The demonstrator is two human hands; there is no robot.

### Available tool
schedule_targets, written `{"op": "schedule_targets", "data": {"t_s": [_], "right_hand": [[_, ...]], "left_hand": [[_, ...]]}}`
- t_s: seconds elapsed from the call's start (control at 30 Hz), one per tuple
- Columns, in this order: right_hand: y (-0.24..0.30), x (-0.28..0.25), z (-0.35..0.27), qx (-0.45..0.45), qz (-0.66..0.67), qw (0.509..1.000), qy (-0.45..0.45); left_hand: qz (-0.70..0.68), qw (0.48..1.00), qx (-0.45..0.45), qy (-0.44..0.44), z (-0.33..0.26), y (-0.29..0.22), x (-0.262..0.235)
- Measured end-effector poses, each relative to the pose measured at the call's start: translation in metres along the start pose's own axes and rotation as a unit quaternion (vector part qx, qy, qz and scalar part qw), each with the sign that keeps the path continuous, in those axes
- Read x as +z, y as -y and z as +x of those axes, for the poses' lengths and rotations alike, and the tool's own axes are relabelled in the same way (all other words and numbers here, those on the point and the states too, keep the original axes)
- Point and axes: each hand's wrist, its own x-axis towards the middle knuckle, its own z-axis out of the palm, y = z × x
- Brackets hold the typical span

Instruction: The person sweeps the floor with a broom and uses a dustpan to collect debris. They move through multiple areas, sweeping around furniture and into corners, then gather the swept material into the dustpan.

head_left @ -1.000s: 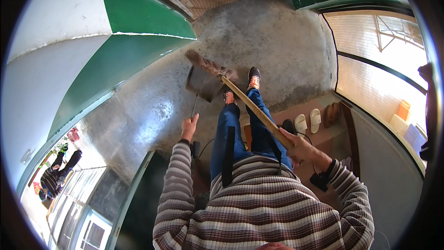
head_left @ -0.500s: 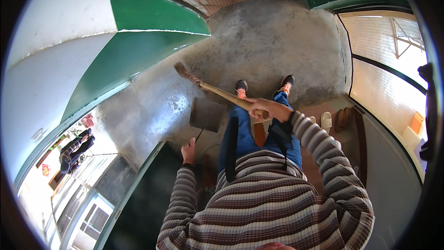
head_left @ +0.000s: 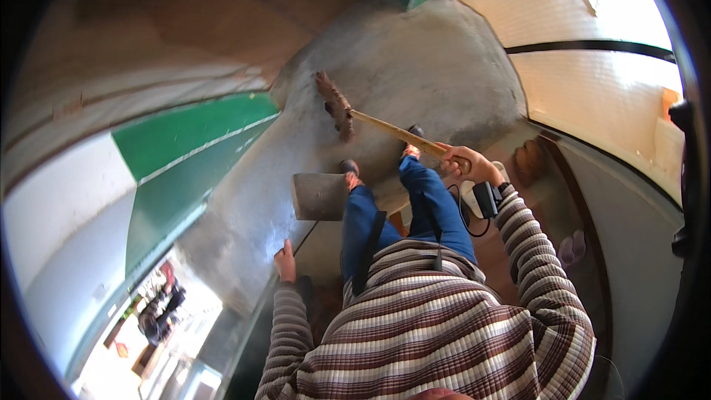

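Observation:
My right hand (head_left: 474,167) is closed round the end of a wooden broom handle. The broom (head_left: 392,132) slants away to the far left. Its wide brown head (head_left: 337,107) is over the grey floor, ahead of my feet; whether it touches the floor is hard to tell. A dark box with a looped cable (head_left: 485,198) is at my right wrist. At the left, my left hand (head_left: 284,261) is closed on the thin dark handle of a dustpan. The grey dustpan pan (head_left: 318,198) lies beside my left shoe, with the broom head beyond it.
A green and white wall (head_left: 207,148) runs along the left, with a bright doorway (head_left: 148,326) nearer me. On the right stand framed translucent panels (head_left: 585,89). Pale purple slippers (head_left: 572,249) and brown footwear (head_left: 529,161) lie at the right, near a dark curved edge.
The broom head has swung right relative to my body and now appears broadside. My feet have shifted, and the view has turned. Both hands keep their holds.

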Motion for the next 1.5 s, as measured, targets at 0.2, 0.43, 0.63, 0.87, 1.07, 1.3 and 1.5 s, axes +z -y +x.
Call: {"op": "schedule_targets", "data": {"t_s": [0.2,0.43,0.63,0.87,1.07,1.3,1.5], "right_hand": [[0.068,-0.056,-0.141,0.023,0.321,0.924,-0.206],[0.144,-0.143,-0.259,0.011,0.371,0.882,-0.292],[0.204,-0.196,-0.301,-0.055,0.146,0.864,-0.478],[0.263,-0.165,-0.293,-0.156,0.031,0.826,-0.541],[0.346,-0.153,-0.376,-0.172,0.310,0.840,-0.410],[0.393,-0.196,-0.442,-0.233,0.518,0.790,-0.231],[0.385,-0.225,-0.492,-0.391,0.547,0.713,-0.200]], "left_hand": [[-0.043,0.998,0.039,0.041,0.010,-0.111,0.052],[0.044,0.963,0.254,0.078,0.010,-0.268,0.100],[0.105,0.894,0.427,0.086,0.005,-0.414,0.140],[0.114,0.843,0.473,0.229,-0.025,-0.580,0.220],[0.210,0.731,0.555,0.337,-0.087,-0.703,0.290],[0.224,0.653,0.595,0.411,-0.158,-0.821,0.375],[0.252,0.665,0.581,0.396,-0.229,-0.913,0.457]]}}
